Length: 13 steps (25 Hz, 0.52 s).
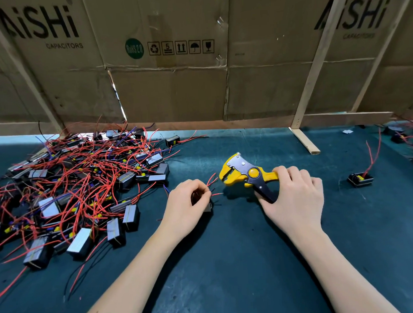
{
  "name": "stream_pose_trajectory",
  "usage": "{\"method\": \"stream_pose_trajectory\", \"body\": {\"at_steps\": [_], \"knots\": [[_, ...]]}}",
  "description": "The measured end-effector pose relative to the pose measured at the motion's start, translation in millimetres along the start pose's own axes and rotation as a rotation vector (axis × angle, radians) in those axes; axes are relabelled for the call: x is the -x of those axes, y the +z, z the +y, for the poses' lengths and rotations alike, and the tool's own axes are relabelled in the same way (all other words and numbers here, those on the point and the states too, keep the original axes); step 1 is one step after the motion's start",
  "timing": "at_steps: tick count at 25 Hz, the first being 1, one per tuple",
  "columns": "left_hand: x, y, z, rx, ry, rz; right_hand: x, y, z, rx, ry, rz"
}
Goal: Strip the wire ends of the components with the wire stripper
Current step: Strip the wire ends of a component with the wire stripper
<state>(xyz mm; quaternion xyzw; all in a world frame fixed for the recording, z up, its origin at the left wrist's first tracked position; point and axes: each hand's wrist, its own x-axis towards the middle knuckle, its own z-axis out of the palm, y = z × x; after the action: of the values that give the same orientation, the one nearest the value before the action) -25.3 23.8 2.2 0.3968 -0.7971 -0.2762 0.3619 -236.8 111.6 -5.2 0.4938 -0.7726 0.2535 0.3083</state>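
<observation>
My left hand (187, 205) grips a small black component (207, 207) on the dark green mat, its red wires (212, 179) sticking out to the right. My right hand (297, 195) holds the yellow wire stripper (243, 172) by its handles, jaws pointing left. The jaws sit just right of the red wire ends, a small gap apart. A large pile of black components with red, black and purple wires (79, 185) lies to the left.
One component with a red wire (360, 179) lies alone at the right, and a few more (410, 138) sit at the far right edge. A cardboard wall (197, 85) with wooden struts (304, 140) closes off the back of the mat.
</observation>
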Motion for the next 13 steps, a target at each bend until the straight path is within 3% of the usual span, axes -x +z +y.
{"method": "stream_pose_trajectory", "body": {"at_steps": [7, 13], "knots": [[-2.2, -1.8, 1.4, 0.015, -0.073, -0.077, 0.8, -0.5, 3.6, -0.032, 0.037, -0.026], [-2.3, -0.2, 2.7, 0.147, -0.170, -0.015, 2.5, -2.6, -0.7, -0.031, -0.013, -0.039]]}}
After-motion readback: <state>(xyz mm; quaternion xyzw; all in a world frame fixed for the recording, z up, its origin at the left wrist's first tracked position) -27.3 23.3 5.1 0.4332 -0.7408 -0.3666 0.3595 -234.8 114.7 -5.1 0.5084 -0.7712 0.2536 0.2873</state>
